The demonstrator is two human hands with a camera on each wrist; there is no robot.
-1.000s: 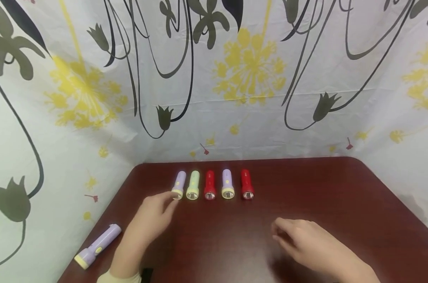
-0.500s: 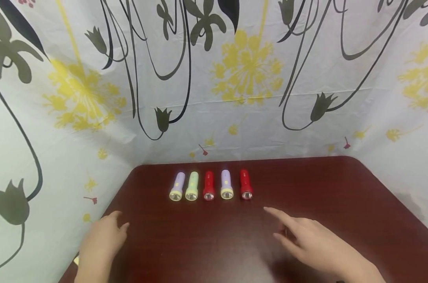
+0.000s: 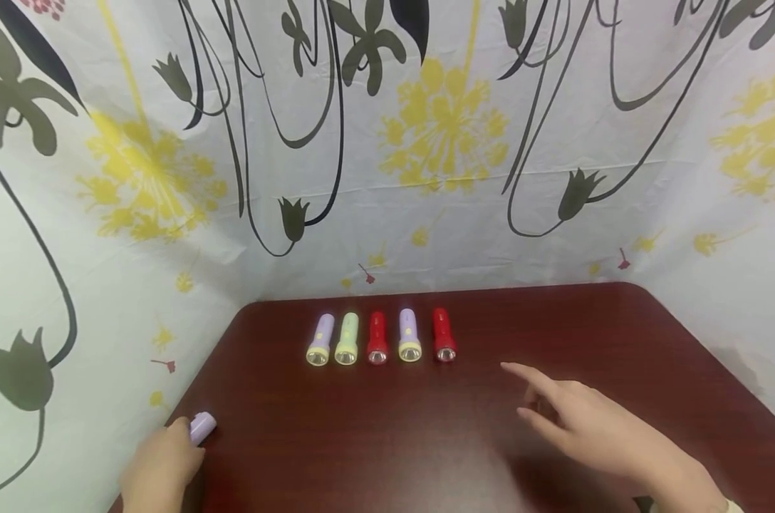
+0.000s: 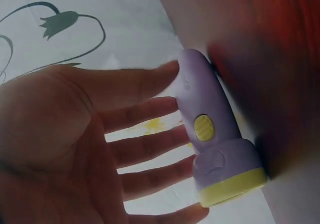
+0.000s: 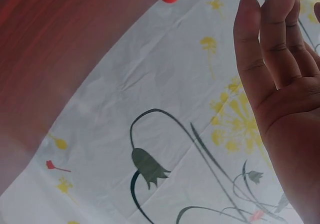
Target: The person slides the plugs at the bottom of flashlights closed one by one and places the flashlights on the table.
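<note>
At the table's left edge my left hand (image 3: 162,463) has its thumb and fingers on a purple flashlight (image 4: 210,119) with a yellow button and yellow head rim. In the left wrist view the thumb touches its tail end and the fingertips line its side. Only that tail end shows past the hand in the head view. My right hand (image 3: 583,424) hovers over the right part of the table, index finger stretched out, holding nothing. Toward the back stands a row of flashlights: purple (image 3: 322,336), pale green (image 3: 347,336), red (image 3: 377,335), purple (image 3: 409,332) and red (image 3: 443,332).
The dark red-brown table (image 3: 362,442) has rounded far corners. A white cloth (image 3: 464,242) with yellow and grey flower prints hangs behind it and along both sides.
My left hand has left the leftmost flashlight in the row, moved left and toward me, and taken the purple flashlight at the edge. The right hand's index finger has straightened; that hand shifted slightly right.
</note>
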